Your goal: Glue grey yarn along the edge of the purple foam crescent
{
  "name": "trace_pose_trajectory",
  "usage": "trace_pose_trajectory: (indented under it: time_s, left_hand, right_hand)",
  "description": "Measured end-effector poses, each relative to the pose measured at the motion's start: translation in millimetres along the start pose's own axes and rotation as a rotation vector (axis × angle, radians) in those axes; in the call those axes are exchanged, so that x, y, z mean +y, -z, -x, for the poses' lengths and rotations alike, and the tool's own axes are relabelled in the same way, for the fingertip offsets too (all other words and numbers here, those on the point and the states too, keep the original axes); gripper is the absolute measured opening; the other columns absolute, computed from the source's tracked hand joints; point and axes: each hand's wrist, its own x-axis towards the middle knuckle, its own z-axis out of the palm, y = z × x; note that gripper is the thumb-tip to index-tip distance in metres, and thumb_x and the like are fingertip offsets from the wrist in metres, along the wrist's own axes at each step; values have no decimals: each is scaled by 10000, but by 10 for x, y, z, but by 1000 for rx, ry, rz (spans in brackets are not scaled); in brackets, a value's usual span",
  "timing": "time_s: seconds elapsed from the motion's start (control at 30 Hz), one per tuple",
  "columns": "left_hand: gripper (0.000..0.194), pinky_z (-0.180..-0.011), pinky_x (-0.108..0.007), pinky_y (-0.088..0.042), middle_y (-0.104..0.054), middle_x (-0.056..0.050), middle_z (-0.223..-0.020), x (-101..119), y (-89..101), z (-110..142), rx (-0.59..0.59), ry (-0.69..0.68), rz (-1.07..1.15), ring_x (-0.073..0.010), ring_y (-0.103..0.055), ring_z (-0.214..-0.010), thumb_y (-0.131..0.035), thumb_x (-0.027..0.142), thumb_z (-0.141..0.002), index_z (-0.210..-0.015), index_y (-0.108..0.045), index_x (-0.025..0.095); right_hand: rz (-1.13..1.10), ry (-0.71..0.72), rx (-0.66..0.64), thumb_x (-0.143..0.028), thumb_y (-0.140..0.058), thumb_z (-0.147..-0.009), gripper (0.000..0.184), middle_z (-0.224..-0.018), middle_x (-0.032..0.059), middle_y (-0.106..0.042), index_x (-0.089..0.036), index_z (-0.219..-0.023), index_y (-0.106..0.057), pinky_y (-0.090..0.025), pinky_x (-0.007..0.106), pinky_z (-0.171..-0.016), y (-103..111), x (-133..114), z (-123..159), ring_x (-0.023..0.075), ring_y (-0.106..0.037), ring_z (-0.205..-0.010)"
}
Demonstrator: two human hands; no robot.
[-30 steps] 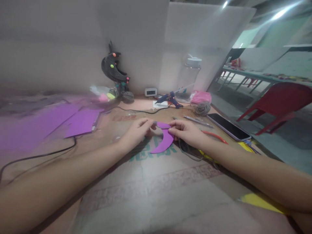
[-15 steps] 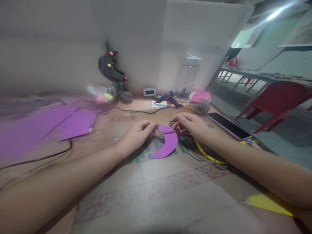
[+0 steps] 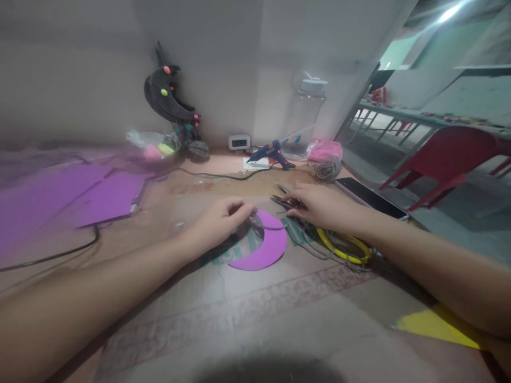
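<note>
A purple crescent cutout lies flat on the cardboard in front of me. My left hand pinches the end of a grey cord at the crescent's upper left; the cord runs across its upper part. Right of the crescent, my right hand is curled over a pointed metal tool that looks like scissors, its two tips apart and facing left. My palm hides the handles. Below that hand lie tangled grey cord and a yellow ring.
A blue glue gun, small clock, clear bottle and grey yarn ball stand at the back. Purple sheets lie left, a phone right. A decorated black crescent stands against the wall; yellow paper lies near my right forearm.
My right hand has moved away from the cord over the crescent and is now on the scissors-like tool. The left hand still pinches the cord. The view has shifted slightly.
</note>
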Motion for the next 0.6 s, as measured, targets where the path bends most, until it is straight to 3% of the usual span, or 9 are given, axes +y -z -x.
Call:
trace_pose_trajectory:
  time_s: [0.17, 0.23, 0.33, 0.43, 0.6]
  left_hand:
    - [376, -465, -211, -296, -480, 33, -602, 15, 9, 7, -55, -9, 35, -93, -409, -502, -485, 482, -914, -698, -537, 178]
    - [382, -457, -206, -293, -464, 37, -593, 6, 12, 5, -62, 7, 52, -88, -397, -497, -492, 486, -911, -689, -521, 177]
    - [378, -454, -203, -304, -479, 30, -608, -10, 10, -4, -72, 23, 63, -88, -418, -507, -489, 489, -913, -709, -529, 174]
    - [382, -457, -206, -316, -503, 20, -616, -14, 6, -16, -103, 4, 48, -91, -441, -515, -474, 482, -922, -707, -536, 172]
    - [383, -456, -215, -305, -511, 21, -592, -20, 14, -21, -134, -23, 9, -92, -422, -498, -464, 482, -926, -716, -553, 174]
  right_hand:
    - [172, 74, 65, -143, -498, -908, 215, -876, 125, -679, -112, -970, -701, -396, 311, -696, -156, -35, -27, 225, -620, -801]
    - [99, 19, 129, -142, -503, -896, 213, -900, 111, -696, -123, -1012, -681, -408, 305, -711, -174, -48, -41, 224, -630, -823]
    - [-96, -38, 325, -192, -442, -943, 248, -977, 106, -696, -134, -1086, -636, -432, 296, -741, -193, -71, -28, 211, -632, -867]
    - [-233, 107, 441, -332, -364, -1007, 343, -975, 103, -674, -134, -1124, -619, -436, 293, -738, -213, -106, 29, 198, -616, -858]
    - [-128, 353, 422, -486, -330, -1011, 494, -896, 88, -638, -145, -1221, -619, -364, 275, -639, -220, -175, 84, 175, -550, -725]
